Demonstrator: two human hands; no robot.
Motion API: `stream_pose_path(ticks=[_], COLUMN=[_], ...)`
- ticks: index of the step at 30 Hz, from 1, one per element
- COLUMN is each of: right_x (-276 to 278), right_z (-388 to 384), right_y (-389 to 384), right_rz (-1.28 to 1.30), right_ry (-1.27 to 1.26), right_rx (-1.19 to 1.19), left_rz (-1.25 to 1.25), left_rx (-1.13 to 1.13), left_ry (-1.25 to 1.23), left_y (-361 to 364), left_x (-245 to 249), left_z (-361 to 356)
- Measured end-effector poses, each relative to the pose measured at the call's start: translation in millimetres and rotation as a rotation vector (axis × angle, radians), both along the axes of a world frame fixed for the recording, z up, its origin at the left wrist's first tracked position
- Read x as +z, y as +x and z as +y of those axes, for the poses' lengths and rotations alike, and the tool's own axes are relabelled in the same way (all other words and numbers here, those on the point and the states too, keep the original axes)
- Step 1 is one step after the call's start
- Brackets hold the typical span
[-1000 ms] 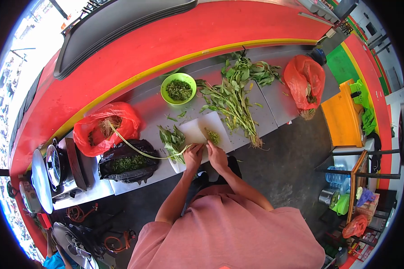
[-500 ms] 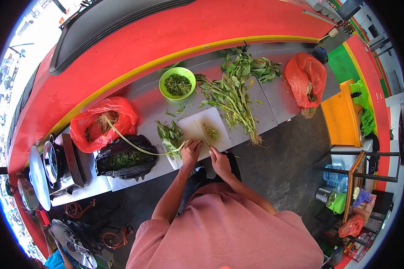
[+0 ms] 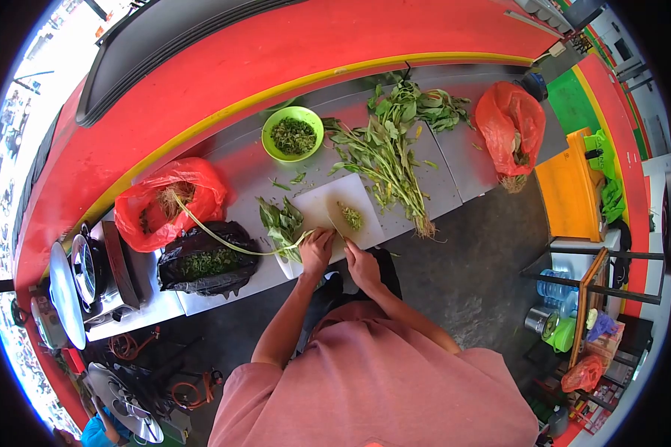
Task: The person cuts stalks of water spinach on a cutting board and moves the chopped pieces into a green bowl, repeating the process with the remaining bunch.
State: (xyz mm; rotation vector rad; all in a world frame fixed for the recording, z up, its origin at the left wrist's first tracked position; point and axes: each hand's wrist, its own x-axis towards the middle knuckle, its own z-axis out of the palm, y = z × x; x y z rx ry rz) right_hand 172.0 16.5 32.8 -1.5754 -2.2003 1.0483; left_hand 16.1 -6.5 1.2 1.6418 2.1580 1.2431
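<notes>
My right hand (image 3: 361, 264) is closed round the handle of a knife (image 3: 336, 225), whose blade lies over a white cutting board (image 3: 317, 200). Beside it, my left hand (image 3: 318, 247) presses closed fingers on a bunch of leafy greens (image 3: 282, 226) at the board's left side, close to the blade. The stem ends under those fingers are hidden. A small heap of chopped greens (image 3: 350, 217) lies on the board, right of the knife. One long pale stem (image 3: 215, 235) runs from a rooted end at the red bag towards my left hand.
Behind the board stand a lime-green bowl (image 3: 292, 112) of cut leaves and a pile of long-stemmed greens (image 3: 395, 160). Left are a red plastic bag (image 3: 138, 220), a black bag (image 3: 173, 268) with chopped greens, and a stove (image 3: 115, 272). Another red bag (image 3: 508, 119) sits right.
The knife and my right hand have shifted slightly against the board. My left hand keeps its place on the greens. The camera view has moved a little.
</notes>
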Motion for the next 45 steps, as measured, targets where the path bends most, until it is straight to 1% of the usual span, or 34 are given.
stream_pose_path(ticks=[5, 7, 11, 15, 17, 19, 22, 23, 25, 26, 29, 31, 33, 34, 35, 37, 39, 40, 41, 43, 45], right_x=[-4, -8, -12, -12, -7, -2, 1, 0, -10, -17, -13, -6, 0, 1, 2, -3, -4, -3, -1, 1, 6], right_z=[11, 11, 3, 1, 8, 12, 10, 8, 3, 2, 8, 15, 17, 18, 20, 21, 24, 26, 26, 22, 15], right_y=[-13, -16, -8, -8, -16, -22, -20, -18, -13, -12, -18, -25, -26, -27, -26, -21, -12, -8, -6, -3, 1], right_rz=[0.011, 0.027, 0.023, -0.027, -0.029, -0.085, -0.066, -0.065, 0.039, 0.037, -0.015, -0.108, -0.106, -0.106, -0.103, -0.01, 0.02, 0.051, 0.049, 0.106, 0.087], right_ry=[0.03, 0.139, 0.098, 0.065, 0.045, 0.028, 0.018, 0.02, 0.157, 0.154, 0.152, 0.129, 0.11, 0.085, 0.092, 0.117, 0.104, 0.09, 0.093, 0.118, 0.073], right_rx=[0.003, 0.004, 0.001, 0.008, 0.0, 0.006, 0.0, 0.006, -0.004, 0.001, 0.019, 0.059, 0.041, 0.028, 0.032, -0.056, -0.051, -0.051, -0.047, -0.015, 0.001], left_rz=[0.02, 0.029, 0.072, 0.061, -0.03, -0.039, -0.047, -0.052, -0.04, -0.028, -0.045, -0.048, -0.047, -0.05, -0.053, -0.062, -0.078, -0.106, -0.133, -0.149, -0.165], left_rx=[-0.023, -0.016, 0.037, 0.012, -0.004, -0.006, 0.001, 0.008, 0.025, 0.034, 0.016, 0.011, 0.006, 0.018, 0.032, 0.049, 0.063, 0.034, 0.006, 0.017, 0.02], left_ry=[-0.008, 0.011, 0.03, 0.022, 0.023, 0.018, 0.018, 0.019, 0.018, 0.016, 0.012, 0.022, 0.035, -0.002, -0.04, -0.025, -0.017, -0.006, 0.007, 0.028, 0.044], left_y=[-1, 0, 3, 1, 0, 2, 0, 0, 2, 3, 1, 1, 2, 2, 3, 3, 4, 2, 1, 1, 0], left_x=[-5, -7, -3, -5, -5, -4, -4, -4, -5, -6, -9, -5, -4, -5, -6, -8, -9, -8, -7, -10, -12], left_z=[-1, -1, -2, -2, 1, 0, 0, 0, 0, -2, -1, 0, -1, -3, -3, -3, -5, -5, -4, -4, -6])
